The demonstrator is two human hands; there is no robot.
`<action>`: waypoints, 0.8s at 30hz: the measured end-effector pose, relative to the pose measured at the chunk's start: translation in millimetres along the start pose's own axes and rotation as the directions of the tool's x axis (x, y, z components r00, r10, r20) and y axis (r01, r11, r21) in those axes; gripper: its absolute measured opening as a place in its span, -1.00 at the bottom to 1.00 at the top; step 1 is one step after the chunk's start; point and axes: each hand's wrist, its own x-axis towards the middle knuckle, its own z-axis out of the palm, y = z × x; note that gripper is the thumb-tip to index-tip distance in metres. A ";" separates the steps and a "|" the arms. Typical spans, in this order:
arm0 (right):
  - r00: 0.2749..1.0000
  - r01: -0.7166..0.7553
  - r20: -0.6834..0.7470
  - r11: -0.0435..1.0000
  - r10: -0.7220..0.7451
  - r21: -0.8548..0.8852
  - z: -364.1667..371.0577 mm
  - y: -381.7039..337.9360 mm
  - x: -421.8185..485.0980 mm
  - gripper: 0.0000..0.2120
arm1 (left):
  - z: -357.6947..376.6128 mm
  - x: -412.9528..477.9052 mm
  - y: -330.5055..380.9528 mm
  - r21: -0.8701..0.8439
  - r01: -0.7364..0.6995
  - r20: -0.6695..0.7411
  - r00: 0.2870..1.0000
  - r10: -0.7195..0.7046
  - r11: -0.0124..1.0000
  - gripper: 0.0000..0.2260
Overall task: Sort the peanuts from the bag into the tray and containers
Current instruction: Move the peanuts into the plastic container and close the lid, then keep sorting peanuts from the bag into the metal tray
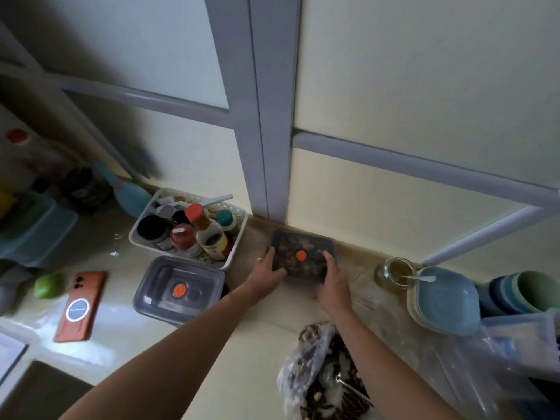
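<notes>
The left hand (269,268) and right hand (331,278) clasp opposite sides of the peanut-filled lidded container (303,247) at the back of the counter (257,328), beyond the bag (321,374); even pressure from both should keep it level.

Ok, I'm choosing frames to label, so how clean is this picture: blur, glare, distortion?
Head view: the wide lens bends the window frame; at its left edge the red-capped bottle is smeared by blur; glare whitens the counter beside the orange phone; at centre the left hand and right hand gripping the lidded container read fairly clear.
</notes>
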 end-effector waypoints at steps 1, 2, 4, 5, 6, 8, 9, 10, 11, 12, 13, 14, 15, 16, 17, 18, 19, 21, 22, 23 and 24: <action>1.000 -0.011 -0.023 1.000 0.010 -0.012 2.5 -1.2 -2.0 -0.22 | 3.8 0.3 -2.7 0.065 -0.016 -0.001 1.000 0.016 0.998 -0.22; 0.999 -0.028 -0.042 0.999 0.027 -0.045 5.9 -2.7 -5.4 -0.21 | 7.5 -0.3 -6.7 0.115 -0.036 -0.019 0.999 0.039 0.993 -0.23; 0.992 -0.090 -0.100 0.981 0.074 -0.171 17.6 -9.3 -14.6 -0.20 | 14.9 -6.6 -14.8 0.182 -0.091 -0.061 0.993 0.103 0.979 -0.32; 0.982 -0.123 -0.165 0.971 0.090 -0.205 23.5 -16.9 -21.3 -0.22 | 16.7 -11.9 -18.7 0.180 -0.121 -0.093 0.986 0.140 0.976 -0.40; 0.968 -0.132 -0.237 0.972 0.084 -0.193 28.4 -28.3 -29.8 -0.26 | 16.2 -20.8 -20.1 0.166 -0.156 -0.149 0.972 0.181 0.974 -0.50; 0.930 -0.023 -0.366 0.991 -0.025 -0.128 39.0 -51.4 -46.1 -0.37 | 8.2 -41.2 -23.9 0.149 -0.247 -0.329 0.901 0.284 0.957 -0.63; 0.912 0.062 -0.398 0.992 -0.102 -0.114 45.7 -62.5 -54.1 -0.44 | 0.5 -52.4 -26.8 0.161 -0.291 -0.423 0.843 0.332 0.943 -0.66; 0.907 0.142 -0.387 0.986 -0.164 -0.083 54.2 -72.7 -61.0 -0.52 | -8.7 -61.5 -32.7 0.198 -0.315 -0.497 0.784 0.372 0.928 -0.68; 0.924 0.202 -0.329 0.979 -0.196 -0.017 63.6 -84.2 -67.4 -0.61 | -19.5 -69.2 -40.3 0.246 -0.316 -0.553 0.730 0.401 0.916 -0.71; 0.951 0.224 -0.233 0.971 -0.201 0.078 73.2 -95.8 -73.5 -0.73 | -31.1 -76.3 -49.6 0.284 -0.290 -0.599 0.690 0.406 0.914 -0.74; 0.973 0.210 -0.128 0.963 -0.190 0.169 81.3 -107.9 -79.2 -0.84 | -43.1 -81.7 -61.0 0.299 -0.244 -0.643 0.663 0.384 0.923 -0.77; 0.985 0.169 -0.023 0.953 -0.168 0.252 88.0 -120.8 -85.3 -0.93 | -54.9 -85.0 -74.5 0.282 -0.173 -0.680 0.657 0.324 0.944 -0.78; 0.988 0.111 0.072 0.947 -0.139 0.301 93.7 -132.5 -91.0 -0.96 | -65.8 -88.9 -88.2 0.244 -0.088 -0.713 0.658 0.240 0.966 -0.75; 0.983 0.058 0.145 0.945 -0.110 0.323 99.6 -142.2 -96.1 -0.93 | -75.5 -91.5 -102.4 0.196 -0.001 -0.740 0.656 0.148 0.981 -0.70; 0.977 0.020 0.194 0.944 -0.088 0.330 104.3 -149.4 -101.3 -0.91 | -83.9 -94.0 -117.5 0.133 0.070 -0.756 0.652 0.056 0.989 -0.62; 0.972 -0.015 0.225 0.939 -0.067 0.344 108.4 -153.8 -106.3 -0.89 | -91.7 -97.8 -129.4 0.055 0.123 -0.763 0.645 -0.038 0.991 -0.55; 0.968 -0.049 0.249 0.934 -0.044 0.354 113.5 -155.0 -109.9 -0.88 | -99.2 -100.7 -139.8 -0.019 0.162 -0.758 0.641 -0.120 0.987 -0.50; 0.963 -0.101 0.271 0.929 0.000 0.356 123.9 -150.7 -115.3 -0.83 | -111.2 -106.6 -152.7 -0.037 0.176 -0.735 0.662 -0.146 0.984 -0.52; 0.965 -0.108 0.261 0.931 0.014 0.348 127.3 -147.4 -117.5 -0.80 | -114.6 -109.7 -156.2 -0.015 0.170 -0.732 0.669 -0.127 0.985 -0.57; 0.971 -0.108 0.235 0.942 0.032 0.319 128.9 -145.4 -119.7 -0.80 | -116.9 -112.3 -159.3 -0.019 0.169 -0.740 0.661 -0.128 0.985 -0.61; 0.976 -0.113 0.213 0.947 0.049 0.299 129.9 -142.5 -121.2 -0.82 | -117.8 -115.4 -161.1 -0.059 0.179 -0.746 0.646 -0.162 0.982 -0.63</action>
